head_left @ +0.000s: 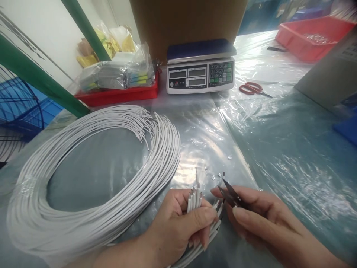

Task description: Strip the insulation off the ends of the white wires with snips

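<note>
My left hand (182,219) is closed around a bunch of white wires (194,201), whose cut ends point up between thumb and fingers. One wire end stands higher than the others. In my right hand (259,219) is a small pair of dark thread snips (232,194), its pointed blades apart and just right of the wire ends. More white wire ends lie below the blades, between the two hands. A large coil of white wires (164,156) rests on the plastic-covered table to the left.
A weighing scale (200,70) stands at the back, beside a red tray (119,95) of bagged items. Red-handled scissors (252,88) lie to its right. A red bin (306,44) and a grey box (329,74) are far right. Small scraps (213,177) lie ahead of my hands.
</note>
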A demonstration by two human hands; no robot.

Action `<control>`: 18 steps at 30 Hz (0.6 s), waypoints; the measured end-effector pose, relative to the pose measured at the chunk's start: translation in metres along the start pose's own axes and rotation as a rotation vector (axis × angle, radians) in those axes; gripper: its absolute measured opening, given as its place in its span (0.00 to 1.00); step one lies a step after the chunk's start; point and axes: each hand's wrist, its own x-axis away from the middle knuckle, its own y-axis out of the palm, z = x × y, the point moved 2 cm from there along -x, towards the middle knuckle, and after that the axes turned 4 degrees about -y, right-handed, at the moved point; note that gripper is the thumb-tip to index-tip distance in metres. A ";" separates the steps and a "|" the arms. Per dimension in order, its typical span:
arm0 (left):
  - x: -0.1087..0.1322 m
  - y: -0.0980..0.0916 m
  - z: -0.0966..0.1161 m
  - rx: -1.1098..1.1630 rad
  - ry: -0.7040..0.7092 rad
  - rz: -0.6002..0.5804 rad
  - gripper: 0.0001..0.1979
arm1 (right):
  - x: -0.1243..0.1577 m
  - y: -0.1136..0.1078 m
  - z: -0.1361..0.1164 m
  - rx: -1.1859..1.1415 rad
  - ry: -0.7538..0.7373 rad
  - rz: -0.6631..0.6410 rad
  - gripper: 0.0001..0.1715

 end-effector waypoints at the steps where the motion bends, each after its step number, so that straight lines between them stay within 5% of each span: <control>1: 0.000 0.000 0.000 0.007 0.003 0.005 0.18 | -0.001 0.000 0.000 0.018 -0.012 -0.021 0.18; 11: 0.002 -0.002 0.004 -0.032 0.075 0.118 0.15 | -0.001 0.002 -0.004 0.219 -0.007 -0.011 0.14; 18: 0.001 -0.002 0.005 -0.111 0.110 0.148 0.15 | -0.004 0.017 -0.015 0.173 -0.274 0.033 0.27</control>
